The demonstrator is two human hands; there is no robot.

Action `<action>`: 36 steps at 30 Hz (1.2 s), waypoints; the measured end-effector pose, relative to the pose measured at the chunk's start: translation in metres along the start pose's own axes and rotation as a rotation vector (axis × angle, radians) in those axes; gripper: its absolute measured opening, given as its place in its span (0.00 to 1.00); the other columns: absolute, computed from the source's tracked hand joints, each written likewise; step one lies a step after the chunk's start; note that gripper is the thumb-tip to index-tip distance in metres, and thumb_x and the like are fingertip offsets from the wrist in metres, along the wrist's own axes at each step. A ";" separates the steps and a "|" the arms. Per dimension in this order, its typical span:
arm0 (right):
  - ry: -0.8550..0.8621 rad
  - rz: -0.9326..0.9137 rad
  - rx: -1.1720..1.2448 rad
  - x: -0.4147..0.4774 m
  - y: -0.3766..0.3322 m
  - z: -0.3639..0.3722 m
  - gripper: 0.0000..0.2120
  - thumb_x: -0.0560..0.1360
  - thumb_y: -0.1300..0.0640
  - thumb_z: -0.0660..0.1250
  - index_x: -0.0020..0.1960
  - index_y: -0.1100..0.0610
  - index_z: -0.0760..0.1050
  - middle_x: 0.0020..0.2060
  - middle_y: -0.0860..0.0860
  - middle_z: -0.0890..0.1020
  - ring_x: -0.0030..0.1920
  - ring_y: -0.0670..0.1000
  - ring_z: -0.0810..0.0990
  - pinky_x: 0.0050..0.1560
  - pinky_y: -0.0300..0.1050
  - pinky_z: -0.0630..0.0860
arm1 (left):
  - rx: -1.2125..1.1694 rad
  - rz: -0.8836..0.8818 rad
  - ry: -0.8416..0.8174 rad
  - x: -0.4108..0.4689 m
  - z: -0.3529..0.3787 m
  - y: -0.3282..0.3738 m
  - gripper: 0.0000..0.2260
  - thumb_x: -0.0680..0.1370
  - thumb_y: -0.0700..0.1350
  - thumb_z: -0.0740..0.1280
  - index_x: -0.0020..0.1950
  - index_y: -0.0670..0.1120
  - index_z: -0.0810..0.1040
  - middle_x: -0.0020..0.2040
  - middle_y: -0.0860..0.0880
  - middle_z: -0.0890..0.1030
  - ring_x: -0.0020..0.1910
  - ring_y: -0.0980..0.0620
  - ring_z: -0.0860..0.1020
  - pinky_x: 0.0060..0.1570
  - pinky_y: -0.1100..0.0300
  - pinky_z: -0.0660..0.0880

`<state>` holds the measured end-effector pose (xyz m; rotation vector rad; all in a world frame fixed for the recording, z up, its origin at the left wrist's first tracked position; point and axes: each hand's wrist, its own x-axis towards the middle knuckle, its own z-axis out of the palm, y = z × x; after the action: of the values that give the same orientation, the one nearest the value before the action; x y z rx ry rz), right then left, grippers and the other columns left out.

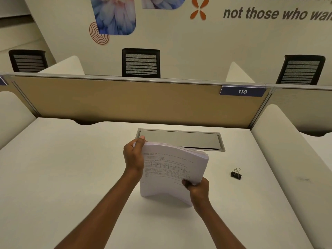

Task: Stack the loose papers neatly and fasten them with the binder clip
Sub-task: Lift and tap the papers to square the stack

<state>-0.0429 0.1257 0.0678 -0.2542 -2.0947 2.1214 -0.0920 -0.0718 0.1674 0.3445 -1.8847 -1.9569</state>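
Observation:
A thick stack of white printed papers (170, 169) stands on its lower edge on the white desk (71, 177), tilted and slightly bowed. My left hand (133, 157) grips the stack's upper left corner, thumb on the top edge. My right hand (196, 189) holds the lower right side, thumb on the front sheet. The sheet edges at the upper right are slightly fanned. A black binder clip (236, 174) with silver wire handles lies on the desk to the right of the stack, apart from both hands.
A grey metal cable hatch (181, 140) is set into the desk just behind the papers. A tan partition (125, 99) with a blue "110" label (242, 91) closes the back. White side dividers flank the desk. Black chairs stand beyond the partition.

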 end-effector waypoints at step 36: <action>0.162 -0.243 0.113 0.010 -0.110 0.006 0.09 0.70 0.58 0.60 0.39 0.53 0.79 0.33 0.49 0.83 0.36 0.51 0.80 0.36 0.46 0.75 | 0.047 -0.141 -0.430 -0.014 -0.028 -0.032 0.14 0.61 0.53 0.77 0.46 0.60 0.84 0.44 0.53 0.86 0.43 0.52 0.83 0.40 0.57 0.79</action>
<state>-0.0550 0.1235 0.1778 -0.1437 -1.8082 1.9953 -0.0713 -0.0902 0.1329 0.0707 -2.2222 -2.2210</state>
